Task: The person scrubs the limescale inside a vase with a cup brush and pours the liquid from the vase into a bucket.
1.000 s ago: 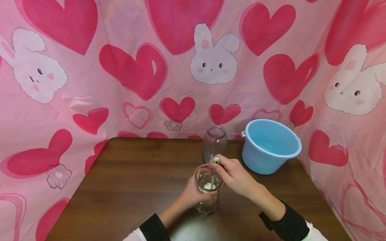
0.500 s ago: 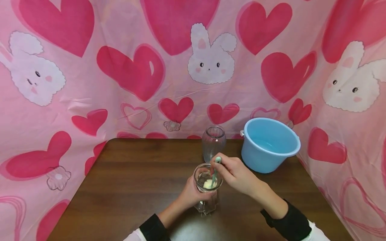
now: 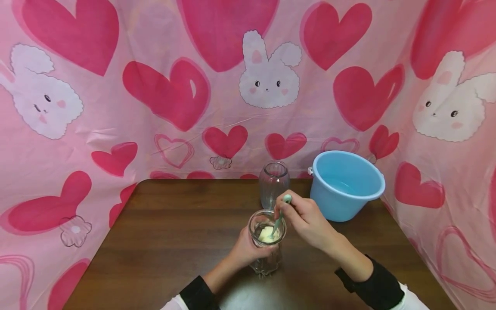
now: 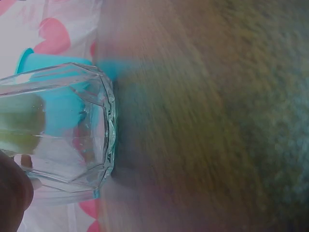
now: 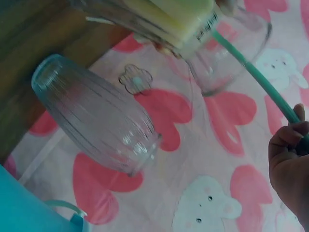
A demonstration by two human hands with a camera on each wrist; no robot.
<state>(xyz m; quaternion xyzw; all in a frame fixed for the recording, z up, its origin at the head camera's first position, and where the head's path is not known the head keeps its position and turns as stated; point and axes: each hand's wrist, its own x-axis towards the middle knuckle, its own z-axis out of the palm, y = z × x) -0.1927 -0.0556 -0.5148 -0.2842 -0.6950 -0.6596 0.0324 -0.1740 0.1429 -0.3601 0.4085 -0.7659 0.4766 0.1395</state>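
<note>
A clear faceted glass (image 3: 266, 247) stands on the brown table (image 3: 166, 241) with a pale yellow sponge (image 3: 266, 234) inside it. My left hand (image 3: 244, 249) grips the glass from the left side; the left wrist view shows its base (image 4: 91, 135) on the wood. My right hand (image 3: 304, 219) pinches the top of a thin teal stick (image 3: 280, 215) that slants down into the glass onto the sponge. In the right wrist view the teal stick (image 5: 256, 77) runs from my fingers (image 5: 289, 145) to the sponge (image 5: 178, 14).
A ribbed clear glass vase (image 3: 274, 183) stands just behind the glass, also in the right wrist view as the vase (image 5: 96, 116). A light blue plastic tub (image 3: 346, 183) sits at the back right. A pink heart-and-bunny curtain (image 3: 217, 86) surrounds the table.
My right hand has lifted slightly up and to the right, tilting the teal stick more; the sponge has shifted a little inside the glass. The left hand keeps its hold.
</note>
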